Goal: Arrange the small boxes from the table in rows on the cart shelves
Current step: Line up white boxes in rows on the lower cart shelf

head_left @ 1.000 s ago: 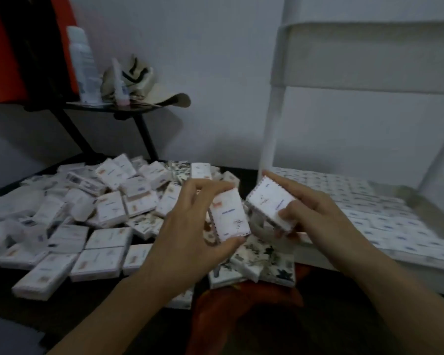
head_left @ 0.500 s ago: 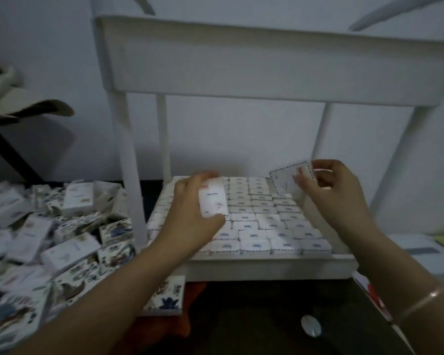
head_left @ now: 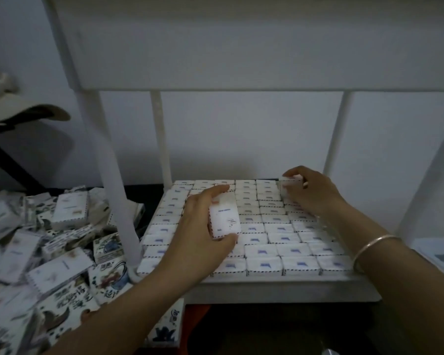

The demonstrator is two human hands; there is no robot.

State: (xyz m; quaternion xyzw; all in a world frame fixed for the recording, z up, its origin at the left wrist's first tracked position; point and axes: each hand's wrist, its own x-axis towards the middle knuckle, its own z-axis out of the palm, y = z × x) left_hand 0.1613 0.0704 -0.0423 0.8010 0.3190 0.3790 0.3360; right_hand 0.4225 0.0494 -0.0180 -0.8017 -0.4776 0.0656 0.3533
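White cardboard crowds the near left, where loose small boxes [head_left: 62, 254] lie heaped beside the cart's post [head_left: 118, 201]. Past the shelf's front rim [head_left: 280, 288], the rows of boxes [head_left: 280, 242] sit tight, edge to edge. The left hand [head_left: 203, 239] hovers over them, thumb beneath and fingers curled over one box [head_left: 224, 221], which is held clear of the layer. Farther back, the right hand [head_left: 315, 196] has its fingers bent round a second box [head_left: 291, 181] at the rear right corner, where the last column looks unfinished. That box should probably go down flat, label matching its neighbours, and be slid until it touches them. Pressing hard could shove the packed rows askew. The left hand's box can wait.
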